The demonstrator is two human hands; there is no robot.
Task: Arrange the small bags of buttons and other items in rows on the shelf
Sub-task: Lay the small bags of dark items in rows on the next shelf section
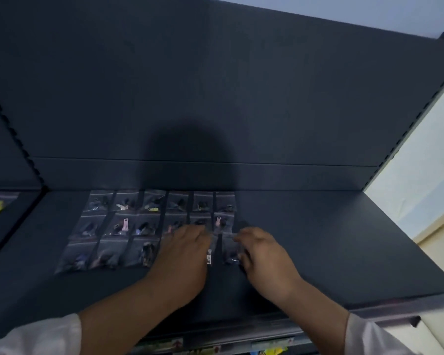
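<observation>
Small bags [123,224] lie in rows on the shelf [318,239], long axes toward its back; the left hand [183,252] rests flat on them. The right hand [264,254] pinches one bag [230,249].

Left hand [183,248], right hand [263,254] touch front-row bags [229,248] (three rows) on shelf [318,239].

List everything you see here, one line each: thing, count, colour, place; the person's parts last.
small bags: at least fifteen in three rows, front row partly covered; clear; shelf's left-centre.
shelf: one, dark grey, across the middle.
back panel: one, dark grey, behind the shelf.
front rail: one, grey, shelf's front edge.
sleeves: two, white, bottom corners.
left hand: one, resting on the front row.
right hand: one, at the front row's right end; grip unclear.
</observation>
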